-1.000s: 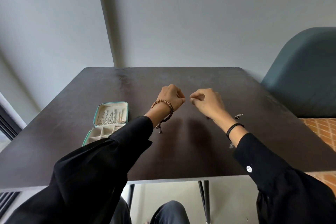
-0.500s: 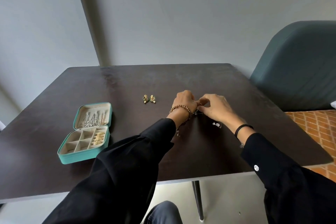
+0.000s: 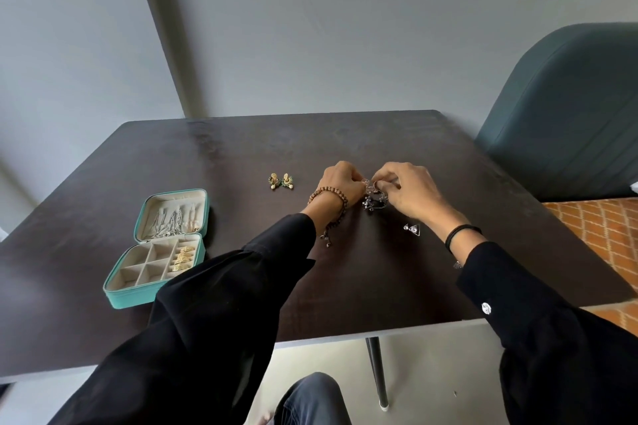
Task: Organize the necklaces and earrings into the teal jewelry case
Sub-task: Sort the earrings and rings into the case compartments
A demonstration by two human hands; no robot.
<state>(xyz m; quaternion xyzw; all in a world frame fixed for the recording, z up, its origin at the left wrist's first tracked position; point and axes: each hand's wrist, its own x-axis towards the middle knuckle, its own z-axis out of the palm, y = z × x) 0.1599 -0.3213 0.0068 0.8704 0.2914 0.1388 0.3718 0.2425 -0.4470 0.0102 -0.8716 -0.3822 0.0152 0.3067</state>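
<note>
Over dark table [image 3: 345, 286], left hand [image 3: 340, 179] and right hand [image 3: 411, 190] pinch one silver earring [image 3: 374, 199], caught between both grips

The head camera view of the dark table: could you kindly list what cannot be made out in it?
All in the head view:
Small silver-and-dark jewellery piece: fingers of the left hand and right hand cover its top; type unclear.
Open teal jewelry case: near corner hidden by the black left sleeve.
Silver chains in its lid: too small to count.
Clear triangular trinket: too small to identify.
</note>
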